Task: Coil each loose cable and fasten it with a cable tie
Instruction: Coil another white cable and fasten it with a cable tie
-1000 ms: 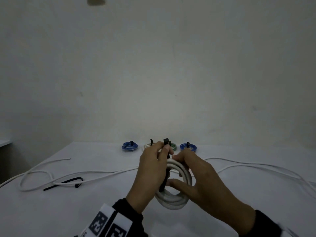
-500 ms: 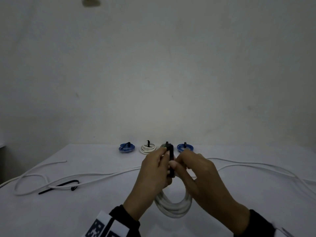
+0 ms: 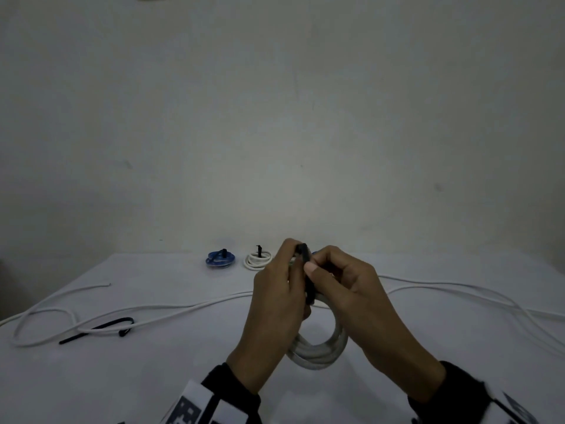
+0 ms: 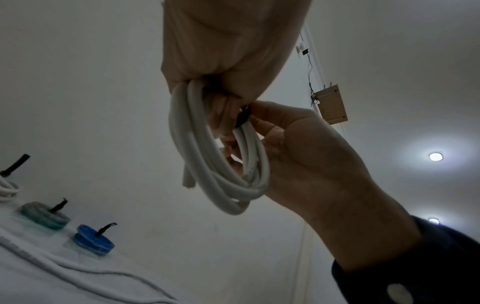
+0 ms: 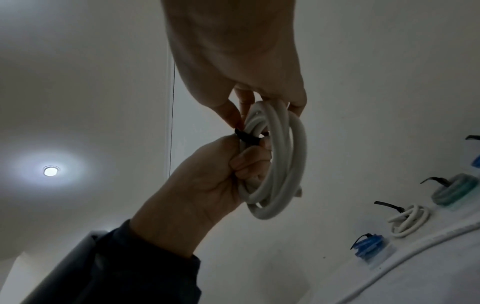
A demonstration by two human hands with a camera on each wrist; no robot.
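Both hands hold a coiled white cable [image 3: 321, 350] upright just above the white table [image 3: 153, 377]. My left hand [image 3: 275, 301] grips the coil's upper part, fingers curled round the strands [image 4: 192, 88]. A black cable tie [image 3: 307, 276] runs down over the top of the coil between the two hands. My right hand [image 3: 345, 289] pinches this tie, thumb on its near face; the right wrist view shows the tie [image 5: 246, 136] wrapped across the strands at the left hand's fingers. The tie's head is hidden.
Tied coils stand along the back edge: blue [image 3: 220, 259], white [image 3: 258, 260], teal [image 4: 44, 214] and another blue [image 4: 93, 240]. Loose white cables trail left [image 3: 183, 307] and right [image 3: 458, 286]. A spare black tie [image 3: 97, 327] lies at the left.
The right hand came up from under the coil to pinch the tie at the top. The tie's end, which stood above the left fingers, now lies down along the coil.
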